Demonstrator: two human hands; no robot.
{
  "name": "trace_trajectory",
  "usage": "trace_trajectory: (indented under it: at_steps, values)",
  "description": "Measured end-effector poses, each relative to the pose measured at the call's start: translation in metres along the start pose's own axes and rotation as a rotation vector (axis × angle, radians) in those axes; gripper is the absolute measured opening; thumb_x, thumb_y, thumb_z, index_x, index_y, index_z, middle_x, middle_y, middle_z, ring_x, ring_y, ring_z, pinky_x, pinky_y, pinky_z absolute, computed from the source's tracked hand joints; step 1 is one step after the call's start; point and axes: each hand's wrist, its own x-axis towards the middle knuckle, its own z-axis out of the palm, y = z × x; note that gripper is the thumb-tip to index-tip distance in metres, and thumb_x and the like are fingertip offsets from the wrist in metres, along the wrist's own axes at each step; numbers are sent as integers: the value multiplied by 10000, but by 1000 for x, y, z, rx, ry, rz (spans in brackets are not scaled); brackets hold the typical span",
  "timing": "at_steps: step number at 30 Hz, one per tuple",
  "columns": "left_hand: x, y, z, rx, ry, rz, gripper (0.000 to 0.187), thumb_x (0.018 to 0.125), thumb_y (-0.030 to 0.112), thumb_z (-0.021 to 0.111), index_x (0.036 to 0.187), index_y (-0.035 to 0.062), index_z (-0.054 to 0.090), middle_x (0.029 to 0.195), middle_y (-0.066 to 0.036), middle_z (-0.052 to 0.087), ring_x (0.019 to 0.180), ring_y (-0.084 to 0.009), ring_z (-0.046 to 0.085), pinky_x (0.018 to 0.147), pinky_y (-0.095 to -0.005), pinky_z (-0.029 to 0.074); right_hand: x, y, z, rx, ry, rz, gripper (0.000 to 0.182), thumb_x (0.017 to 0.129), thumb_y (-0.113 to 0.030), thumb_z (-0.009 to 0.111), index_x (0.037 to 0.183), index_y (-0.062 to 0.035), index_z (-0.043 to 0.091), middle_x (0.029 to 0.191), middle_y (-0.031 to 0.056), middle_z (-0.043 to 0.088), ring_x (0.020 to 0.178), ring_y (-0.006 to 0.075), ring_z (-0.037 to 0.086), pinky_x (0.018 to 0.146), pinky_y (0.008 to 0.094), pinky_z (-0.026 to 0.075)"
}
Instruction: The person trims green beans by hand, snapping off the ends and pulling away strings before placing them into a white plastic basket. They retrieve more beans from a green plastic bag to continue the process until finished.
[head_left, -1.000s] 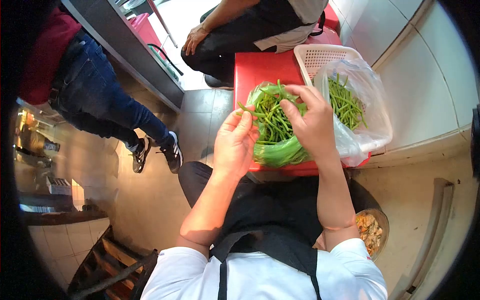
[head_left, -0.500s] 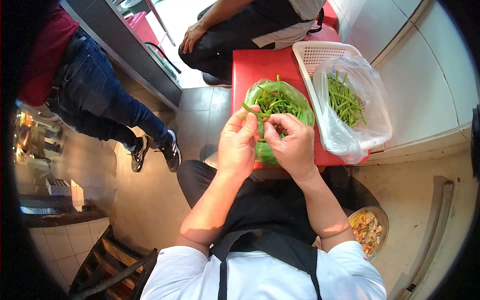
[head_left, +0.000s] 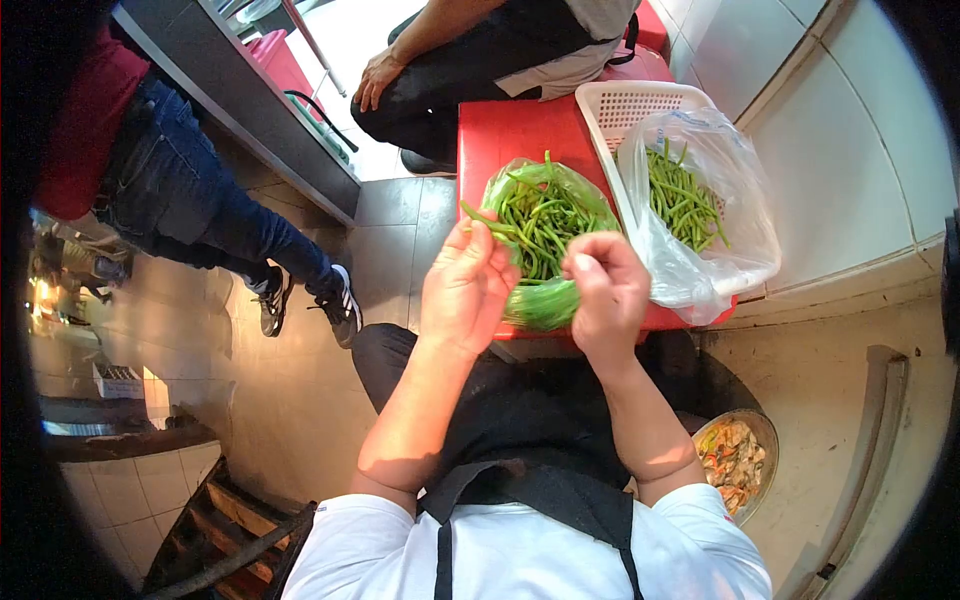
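My left hand (head_left: 462,290) pinches a green bean (head_left: 483,219) between thumb and fingers, its tip pointing up and left. My right hand (head_left: 610,290) is closed, thumb against the bent fingers, a short way to the right of the bean; whatever it may hold is hidden. Between and beyond both hands lies an open green plastic bag (head_left: 545,308) full of long green beans (head_left: 543,215). To its right, a white perforated basket (head_left: 597,102) holds a clear plastic bag (head_left: 752,235) with more green beans (head_left: 685,200) inside.
The bags and basket rest on a red bench (head_left: 485,135) beside a tiled wall (head_left: 840,150). A person in dark trousers (head_left: 480,70) sits beyond it; another in jeans (head_left: 190,170) stands at left. A round pan of food scraps (head_left: 735,465) is low at right.
My hands have come apart: the right one moved right and slightly down, away from the bean. My left hand shifted a little left, still pinching the bean.
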Motion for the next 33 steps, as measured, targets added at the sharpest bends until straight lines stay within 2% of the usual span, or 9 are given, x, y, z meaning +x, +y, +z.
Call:
trace_trajectory:
  at_steps: [2, 7, 10, 11, 15, 19, 25, 30, 33]
  values:
    - [6, 2, -16, 50, -54, 38, 175, 999, 227, 653, 1131, 111, 651, 971, 0, 646, 803, -115, 562, 744, -302, 474, 9, -4, -14, -207, -24, -397, 130, 899, -44, 476, 797, 1, 541, 690, 84, 540, 609, 184, 513, 584, 317, 430]
    - [3, 3, -8, 257, 109, 239, 152, 999, 167, 659, 1127, 86, 648, 884, 17, 612, 769, -98, 549, 686, -260, 455, 14, -21, -32, -387, 52, -710, 137, 894, -48, 544, 764, -7, 532, 672, 101, 531, 594, 259, 524, 575, 363, 434]
    - [7, 9, -17, 277, 88, 271, 163, 995, 175, 668, 1124, 77, 645, 865, 13, 614, 764, -96, 550, 685, -259, 456, 21, -8, -36, -720, -26, -645, 183, 904, -81, 653, 764, -20, 553, 698, 114, 570, 632, 293, 554, 604, 384, 446]
    - [7, 9, -17, 289, 90, 292, 169, 998, 166, 666, 1136, 70, 642, 849, 17, 604, 755, -86, 536, 687, -246, 446, 21, -6, -35, -873, -120, -456, 152, 889, -122, 731, 866, -17, 624, 800, 128, 636, 719, 326, 603, 666, 402, 484]
    - [0, 7, -10, 465, 67, 326, 154, 996, 126, 663, 1131, 51, 665, 838, 31, 609, 725, -58, 511, 689, -223, 428, 9, -3, -34, -710, -121, -95, 327, 869, -124, 752, 1169, -32, 659, 1033, 154, 685, 903, 339, 666, 807, 409, 540]
    - [-13, -17, -7, 555, 15, 187, 153, 979, 105, 680, 1118, 43, 699, 860, 30, 648, 737, -34, 527, 693, -198, 426, -1, 1, -27, -683, -305, -417, 408, 823, -63, 774, 1220, -49, 680, 1149, 155, 677, 1036, 323, 678, 891, 399, 556]
    - [-19, -34, -2, 320, -43, 13, 195, 1001, 64, 623, 1186, 23, 669, 1087, -79, 716, 859, -100, 621, 786, -234, 503, -5, -1, -36, -701, -239, -530, 273, 824, 15, 777, 1089, -13, 715, 1016, 134, 717, 919, 304, 707, 815, 381, 574]
    - [-16, -17, 9, 406, -79, 83, 295, 1008, 99, 626, 1290, 12, 634, 1100, -69, 690, 830, -79, 579, 755, -225, 477, 28, -28, -68, -1026, 111, -794, 183, 858, -44, 757, 1037, -24, 720, 1013, 122, 710, 918, 310, 688, 809, 377, 559]
    - [-14, -4, 0, 414, -55, 172, 325, 997, 127, 656, 1293, -3, 626, 1061, -54, 677, 783, -54, 534, 725, -210, 445, 57, -41, -98, -1090, 282, -539, 124, 894, -63, 738, 1008, -22, 717, 1027, 141, 710, 948, 314, 685, 868, 373, 541]
